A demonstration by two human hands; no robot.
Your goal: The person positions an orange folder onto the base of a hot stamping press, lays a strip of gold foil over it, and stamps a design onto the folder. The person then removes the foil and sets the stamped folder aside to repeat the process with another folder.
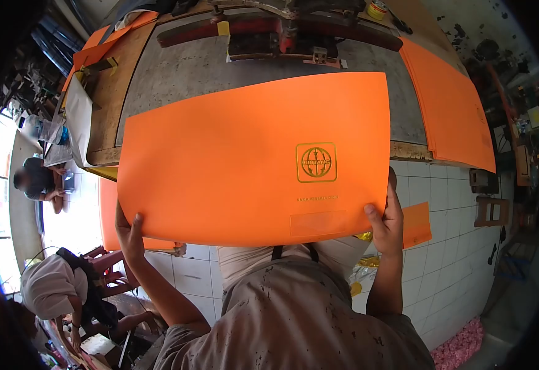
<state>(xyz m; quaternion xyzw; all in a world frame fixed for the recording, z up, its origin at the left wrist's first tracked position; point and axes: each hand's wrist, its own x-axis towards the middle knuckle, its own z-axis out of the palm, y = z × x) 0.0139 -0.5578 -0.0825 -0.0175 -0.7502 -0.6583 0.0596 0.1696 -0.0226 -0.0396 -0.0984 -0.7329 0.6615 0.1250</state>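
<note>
A large orange card folder (232,160) is held up in front of my chest, between me and the worktable. Its face carries a gold stamped globe emblem (316,163), a line of small gold lettering below that, and a clear rectangular window (317,222) near the lower edge. My left hand (131,233) is closed on the lower left corner, thumb in front. At the lower right edge my right hand (388,222) grips it the same way. The other fingers of both hands are mostly hidden behind the card.
Beyond the folder, a red and black press (285,37) stands over a grey worktable top (158,86). Orange card sheets (448,111) are stacked at the right. A yellow can (377,10) sits at the back. Gold foil (366,265) shows beside my legs. Two people are at the left.
</note>
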